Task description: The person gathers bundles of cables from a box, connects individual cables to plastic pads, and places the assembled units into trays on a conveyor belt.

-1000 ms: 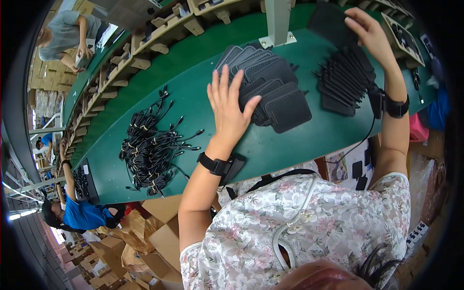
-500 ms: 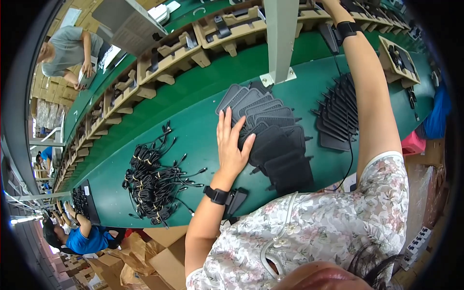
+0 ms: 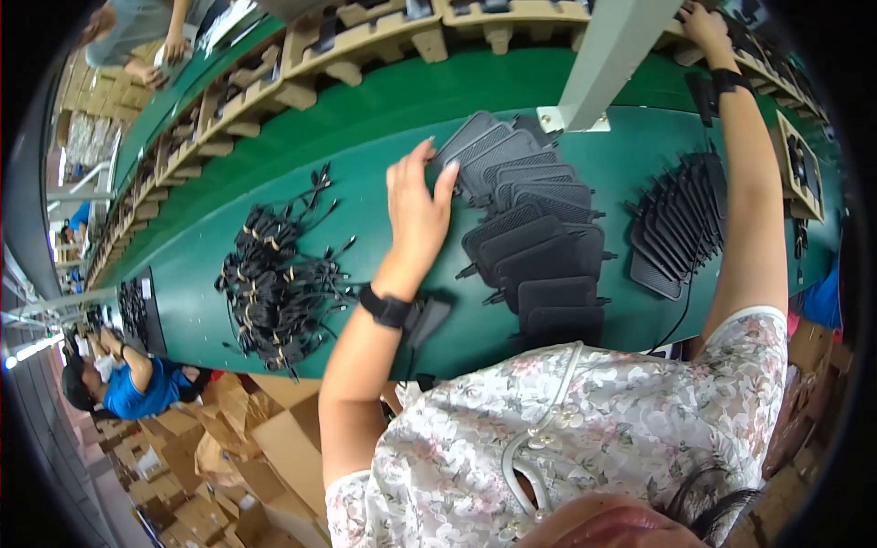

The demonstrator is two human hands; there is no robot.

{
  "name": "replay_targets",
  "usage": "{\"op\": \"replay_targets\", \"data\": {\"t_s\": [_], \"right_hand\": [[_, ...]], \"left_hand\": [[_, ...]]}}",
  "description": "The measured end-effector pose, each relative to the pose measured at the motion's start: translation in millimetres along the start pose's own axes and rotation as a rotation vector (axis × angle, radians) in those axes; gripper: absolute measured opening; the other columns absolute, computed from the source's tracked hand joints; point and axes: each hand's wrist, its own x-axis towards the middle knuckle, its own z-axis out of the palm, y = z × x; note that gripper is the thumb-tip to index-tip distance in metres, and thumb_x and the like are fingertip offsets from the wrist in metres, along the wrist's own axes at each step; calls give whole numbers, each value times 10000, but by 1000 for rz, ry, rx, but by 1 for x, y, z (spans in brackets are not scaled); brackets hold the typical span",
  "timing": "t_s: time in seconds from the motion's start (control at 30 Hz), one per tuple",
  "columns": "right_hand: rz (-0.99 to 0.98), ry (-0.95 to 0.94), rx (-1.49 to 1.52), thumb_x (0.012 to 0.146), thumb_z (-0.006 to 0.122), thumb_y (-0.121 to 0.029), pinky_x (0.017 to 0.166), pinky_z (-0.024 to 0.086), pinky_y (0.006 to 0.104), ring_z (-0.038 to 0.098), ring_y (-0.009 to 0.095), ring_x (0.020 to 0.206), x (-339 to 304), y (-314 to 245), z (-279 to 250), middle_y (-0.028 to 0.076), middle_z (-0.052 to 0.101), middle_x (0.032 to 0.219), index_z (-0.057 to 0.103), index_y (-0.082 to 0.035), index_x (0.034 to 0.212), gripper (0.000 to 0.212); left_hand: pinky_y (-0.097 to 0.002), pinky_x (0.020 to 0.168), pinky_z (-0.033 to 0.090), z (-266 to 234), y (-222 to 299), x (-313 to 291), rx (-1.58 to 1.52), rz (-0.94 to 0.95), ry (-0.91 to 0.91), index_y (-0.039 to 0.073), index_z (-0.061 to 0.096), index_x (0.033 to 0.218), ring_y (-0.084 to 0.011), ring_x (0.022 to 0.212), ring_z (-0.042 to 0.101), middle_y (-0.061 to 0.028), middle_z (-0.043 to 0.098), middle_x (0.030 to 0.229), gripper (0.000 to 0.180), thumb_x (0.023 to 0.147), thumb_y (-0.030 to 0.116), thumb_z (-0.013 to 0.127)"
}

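Observation:
My left hand (image 3: 416, 210) is open beside the far-left end of a fanned stack of flat dark panels (image 3: 534, 242) with mesh faces. Its thumb and fingertips are close to the corner of the farthest panel. My right arm is stretched out to the far right, where my right hand (image 3: 708, 35) is over a cardboard-coloured moulded tray (image 3: 671, 41). Its fingertips merge with the dark items there, so its grip cannot be made out. Both wrists wear black straps with a black piece attached.
A heap of bundled black cables (image 3: 279, 283) lies left on the green table (image 3: 384, 333). A second fan of panels (image 3: 681, 224) is at the right. A pale metal post (image 3: 612, 59) rises behind the stack. One tray (image 3: 795, 164) stands far right. Other people work at the left.
My left hand has come off the top of the panels and drawn to their left side. My right arm remains stretched to the far trays. The view has shifted.

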Motion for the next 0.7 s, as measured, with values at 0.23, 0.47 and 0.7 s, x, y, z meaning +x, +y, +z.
{"op": "replay_targets", "data": {"t_s": [0.23, 0.47, 0.7], "right_hand": [[120, 216, 606, 925, 508, -326, 707, 411, 506, 495, 436, 859, -37, -51, -28, 267, 475, 973, 507, 60, 1018, 397], [-91, 447, 978, 920, 560, -152, 776, 458, 246, 581, 99, 867, -86, -74, -121, 46, 647, 999, 610, -10, 1075, 217], [-850, -94, 659, 735, 692, -112, 632, 458, 377, 583, 274, 728, -173, -189, -223, 96, 604, 812, 563, -3, 1110, 411]], "left_hand": [[-311, 694, 464, -3, -26, 41, -423, -482, -455, -4, 643, 910, -222, 741, 572, -88, 623, 742, 243, 787, 198, 701], [-308, 597, 454, -56, 18, 50, 61, 132, 19, 59, 632, 829, -227, 730, 555, -62, 589, 759, 109, 775, 141, 679], [-326, 654, 475, -81, 124, 27, 288, 700, -131, 78, 614, 898, -238, 792, 567, -52, 592, 878, 164, 747, 124, 658]]}}
